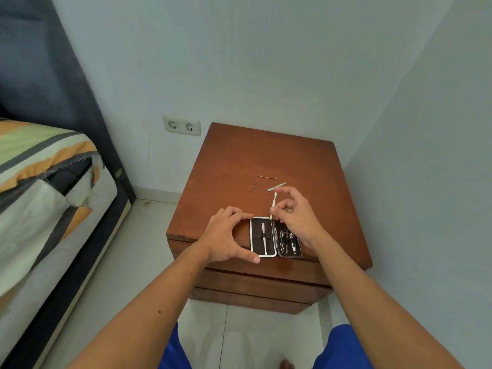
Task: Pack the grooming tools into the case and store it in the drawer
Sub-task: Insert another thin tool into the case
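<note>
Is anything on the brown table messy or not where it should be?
Two tools lie loose on the nightstand, outside the open case: a thin metal pick and a nail file lying slantwise. The right hand holds a third tool. Nothing looks broken or spilled.

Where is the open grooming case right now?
Head view: the grooming case lies open at the nightstand's front edge, between the left hand and the right hand.

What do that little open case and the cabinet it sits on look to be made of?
The case: probably shiny metal at the rim, with a dark, matte lining, perhaps fabric. The cabinet: reddish-brown wood or wood veneer, smooth with a soft sheen; which one cannot be told.
</note>
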Tool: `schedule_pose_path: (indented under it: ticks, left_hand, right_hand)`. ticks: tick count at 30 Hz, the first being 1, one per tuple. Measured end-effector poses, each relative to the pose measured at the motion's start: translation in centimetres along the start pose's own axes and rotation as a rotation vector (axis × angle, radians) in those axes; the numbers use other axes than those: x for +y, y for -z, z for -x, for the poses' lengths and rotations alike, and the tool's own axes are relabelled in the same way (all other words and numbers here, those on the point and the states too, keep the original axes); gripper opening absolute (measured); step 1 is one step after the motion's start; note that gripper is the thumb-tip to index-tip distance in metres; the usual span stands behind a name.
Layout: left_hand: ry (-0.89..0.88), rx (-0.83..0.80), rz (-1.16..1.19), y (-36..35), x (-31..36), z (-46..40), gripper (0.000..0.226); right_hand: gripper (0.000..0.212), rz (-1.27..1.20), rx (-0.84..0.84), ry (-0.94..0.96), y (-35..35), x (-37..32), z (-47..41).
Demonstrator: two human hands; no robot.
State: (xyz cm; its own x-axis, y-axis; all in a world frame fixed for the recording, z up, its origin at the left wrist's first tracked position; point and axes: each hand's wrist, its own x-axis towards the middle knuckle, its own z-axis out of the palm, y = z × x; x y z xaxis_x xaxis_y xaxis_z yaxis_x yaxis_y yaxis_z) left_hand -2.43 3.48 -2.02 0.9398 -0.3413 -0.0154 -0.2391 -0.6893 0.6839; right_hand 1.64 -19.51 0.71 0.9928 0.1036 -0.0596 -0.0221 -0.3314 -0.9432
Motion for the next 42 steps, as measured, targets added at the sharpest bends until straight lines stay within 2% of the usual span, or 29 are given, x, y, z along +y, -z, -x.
schedule_pose_path:
  ticks: [9, 20, 30, 34, 42]
  left_hand:
    - [0.001, 0.000, 0.040, 0.1, -0.4, -0.1, 0.113]
    - [0.003, 0.001, 0.046, -0.1, -0.6, -0.1, 0.113]
    - [0.003, 0.003, 0.039, -0.1, -0.5, 0.0, 0.115]
    - [0.000, 0.005, 0.041, 0.0, -0.4, 0.0, 0.115]
    - [-0.001, 0.007, 0.041, 0.0, -0.1, 0.1, 0.113]
  right_hand:
    - [0.041, 0.123, -0.098, 0.074, -1.7, 0.7, 0.2]
    - [0.040, 0.273, -0.096, 0.102, -2.4, 0.9, 0.5]
    - [0.045, 0.565, -0.175, 0.194, -1.8, 0.5, 1.3]
    - [0.054, 0.596, -0.211, 0.223, -1.8, 0.9, 1.8]
    - [0.050, 0.599, -0.271, 0.239, -1.4, 1.2, 2.5]
